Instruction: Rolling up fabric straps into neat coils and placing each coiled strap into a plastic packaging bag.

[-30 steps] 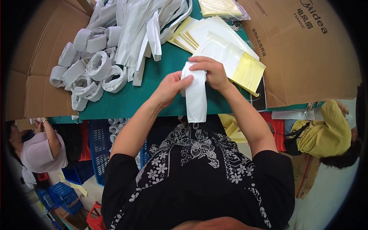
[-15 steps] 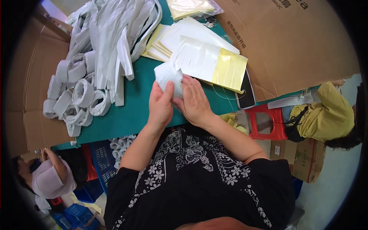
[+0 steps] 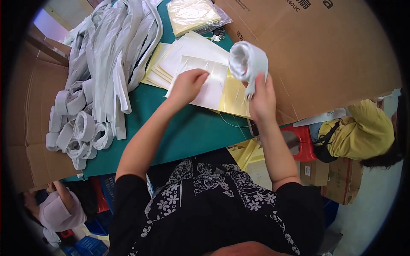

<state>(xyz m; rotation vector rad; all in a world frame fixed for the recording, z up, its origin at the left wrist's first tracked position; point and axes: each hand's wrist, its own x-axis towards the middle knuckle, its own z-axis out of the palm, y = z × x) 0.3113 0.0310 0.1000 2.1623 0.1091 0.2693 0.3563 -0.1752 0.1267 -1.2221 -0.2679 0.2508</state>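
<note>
My right hand grips a coiled roll of white strip, raised over the right part of the table with its hollow centre facing left. My left hand is closed, fingertips pinched together just above a sheet of white adhesive strips on yellow backing paper. Whether a strip is between those fingertips is too small to make out. Under that sheet lie more white and yellow sheets, fanned out on the green table.
Similar white rolls are heaped at left beside long loose white strips. A plastic-wrapped yellow pack and keys lie at the back. Large cardboard covers the right side. Two other people sit nearby.
My hands have come apart. The right has carried the white roll up and to the right; the left has moved over the strip sheet. The view has shifted slightly.
</note>
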